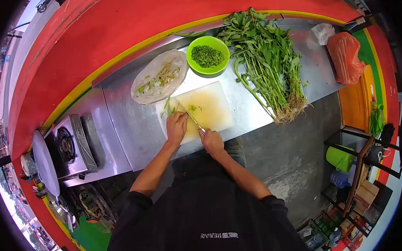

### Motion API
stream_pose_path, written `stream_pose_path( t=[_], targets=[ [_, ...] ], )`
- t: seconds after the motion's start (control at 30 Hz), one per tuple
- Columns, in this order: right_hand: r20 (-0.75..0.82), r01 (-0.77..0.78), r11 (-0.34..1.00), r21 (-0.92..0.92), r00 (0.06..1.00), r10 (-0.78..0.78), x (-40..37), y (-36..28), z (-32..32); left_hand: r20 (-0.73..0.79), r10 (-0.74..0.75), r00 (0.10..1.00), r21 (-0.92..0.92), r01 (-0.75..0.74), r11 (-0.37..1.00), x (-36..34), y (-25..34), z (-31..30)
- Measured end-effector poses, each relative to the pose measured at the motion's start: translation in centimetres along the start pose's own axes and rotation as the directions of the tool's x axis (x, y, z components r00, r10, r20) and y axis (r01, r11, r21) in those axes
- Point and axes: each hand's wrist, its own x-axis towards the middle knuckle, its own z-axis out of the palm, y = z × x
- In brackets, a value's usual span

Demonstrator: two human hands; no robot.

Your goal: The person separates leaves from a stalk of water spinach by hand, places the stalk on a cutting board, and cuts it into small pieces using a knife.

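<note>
On a white cutting board [216,96] my right hand [211,140] is closed round the handle of a knife [193,119], its blade pointing up and left. My left hand [177,124] is closed on some green leaves [169,106] at the board's left side, right beside the blade. A few chopped green bits [193,108] lie on the board near the knife. Behind the board stands a lime-green bowl [190,61] holding finely chopped greens [207,56]. To the bowl's left, a clear plastic bag [142,79] holds stems and root scraps [162,76].
A large bunch of leafy greens with roots [270,61] spreads over the steel counter [119,116] at right. Farther right are an orange-red plastic bag [345,56] and a white bag [323,33]. At left sits a gas stove [70,143] with a large wok lid [44,162] beside it.
</note>
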Motion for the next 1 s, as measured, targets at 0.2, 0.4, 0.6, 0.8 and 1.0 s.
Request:
stream_pose_path(
  t=[0.2,0.4,0.6,0.8,1.0],
  targets=[
    [0.008,-0.012,1.000,-0.007,1.000,0.012,0.9,-0.5,-0.4,0.073,0.044,0.996,0.125,-0.053,0.991,0.2,0.4,-0.9],
    [-0.038,0.043,0.999,0.003,0.998,-0.043,0.7,-0.3,-0.3,0.056,0.046,0.997,0.045,-0.049,0.998,0.5,-1.1,-0.8],
    [-0.051,0.034,0.997,0.068,0.998,-0.030,-0.1,0.1,-1.0,0.035,0.035,0.999,-0.009,-0.035,0.999,0.5,-1.2,-0.8],
    [0.003,0.056,0.997,0.048,0.998,-0.056,-1.0,0.8,-0.7,0.026,0.009,1.000,-0.020,-0.008,1.000,0.5,-1.2,-0.8],
    [0.022,0.045,0.997,0.060,0.999,-0.046,-1.3,0.8,-1.1,0.041,-0.001,0.999,-0.028,0.002,1.000,0.4,-1.1,-1.0]
  ],
)
